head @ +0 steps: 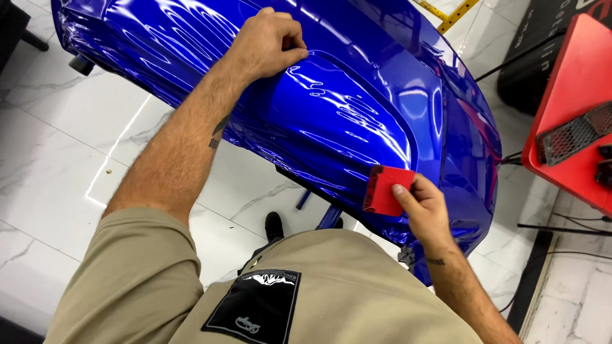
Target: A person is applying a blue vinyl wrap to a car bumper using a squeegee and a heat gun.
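A large curved car body panel (357,95) covered in glossy blue film fills the upper middle of the head view. My left hand (268,41) rests on its upper part, fingers curled and pinching at a raised contour line of the film. My right hand (426,207) holds a red rectangular squeegee (386,190) pressed flat against the panel's lower near edge. Wrinkles and ripples in the film show across the middle recess between my two hands.
A red car part with a black mesh grille (574,127) lies at the right. Black cables (561,220) run on the white marble floor (57,159). A blue stand leg (328,216) and my black shoe (274,226) are below the panel. A yellow frame (449,16) lies beyond.
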